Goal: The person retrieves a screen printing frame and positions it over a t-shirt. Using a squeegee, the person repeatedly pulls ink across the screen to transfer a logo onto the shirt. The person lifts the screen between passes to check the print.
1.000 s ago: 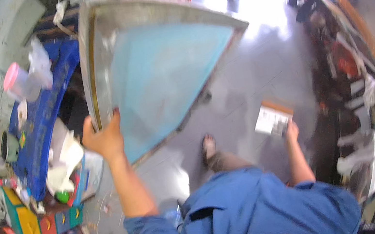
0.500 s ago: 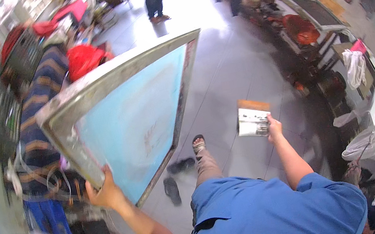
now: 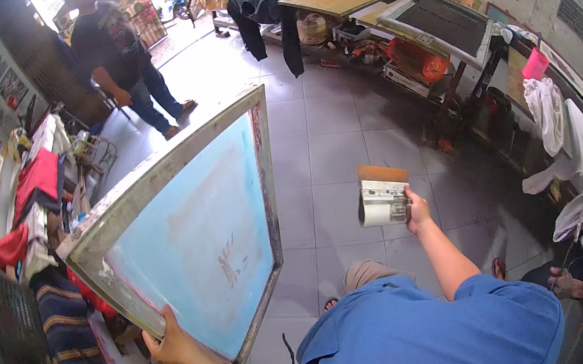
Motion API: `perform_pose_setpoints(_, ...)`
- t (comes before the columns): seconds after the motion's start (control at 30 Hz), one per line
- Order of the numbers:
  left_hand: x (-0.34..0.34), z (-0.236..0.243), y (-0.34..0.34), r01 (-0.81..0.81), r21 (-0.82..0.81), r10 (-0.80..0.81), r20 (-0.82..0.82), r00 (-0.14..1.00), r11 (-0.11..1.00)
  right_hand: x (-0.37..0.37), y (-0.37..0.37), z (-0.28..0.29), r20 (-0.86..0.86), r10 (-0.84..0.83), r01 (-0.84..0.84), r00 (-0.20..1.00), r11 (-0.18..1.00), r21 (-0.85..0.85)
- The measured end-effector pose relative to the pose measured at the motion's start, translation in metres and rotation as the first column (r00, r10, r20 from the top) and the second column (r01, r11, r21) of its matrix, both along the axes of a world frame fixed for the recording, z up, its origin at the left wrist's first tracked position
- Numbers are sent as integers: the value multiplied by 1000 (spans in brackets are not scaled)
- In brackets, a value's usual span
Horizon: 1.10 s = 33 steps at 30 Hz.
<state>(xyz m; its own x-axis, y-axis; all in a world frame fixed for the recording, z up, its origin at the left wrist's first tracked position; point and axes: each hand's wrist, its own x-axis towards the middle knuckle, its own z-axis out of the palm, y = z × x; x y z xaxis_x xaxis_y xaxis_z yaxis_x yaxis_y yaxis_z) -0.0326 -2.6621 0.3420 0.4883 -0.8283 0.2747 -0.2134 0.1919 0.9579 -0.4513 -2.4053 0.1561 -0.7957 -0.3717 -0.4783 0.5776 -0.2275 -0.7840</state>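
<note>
The left hand (image 3: 168, 340) wraps its fingers around the lower edge of the frame (image 3: 189, 232), so the big screen rises tilted above them. The right hand (image 3: 416, 209) closes on the squeegee (image 3: 383, 195), blade away from the body.

Screen frame (image 3: 193, 235) left of squeegee (image 3: 384, 200); person (image 3: 123, 60) beyond.
</note>
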Motion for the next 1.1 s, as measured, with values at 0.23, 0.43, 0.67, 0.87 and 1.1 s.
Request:
perform_pose_setpoints(0.23, -71, 9, -135, 98, -73, -91, 99, 991, 992, -48, -75, 33, -54, -68, 47, 996, 945, -322)
perform_pose_setpoints(0.43, -119, 20, -212, 85, -57, -74, 173, 982, 995, -105, -122, -11, -38, 144, -139, 989, 794, -592)
perform_pose_setpoints(0.67, -160, 103, -339, 287, -177, -231, 282, 931, 941, -158, -229, -42, -80, 177, -157, 981, 483, -862)
perform_pose_setpoints(0.87, -212, 245, -459, 602, -253, -566, 207, 798, 757, -210, -323, 47, -446, -52, -334, 893, 587, -737)
perform_pose_setpoints(1.1, -300, 338, -500, 773, -367, -701, 335, 629, 518, -247, -382, 136, -757, -214, -495, 618, 642, -585)
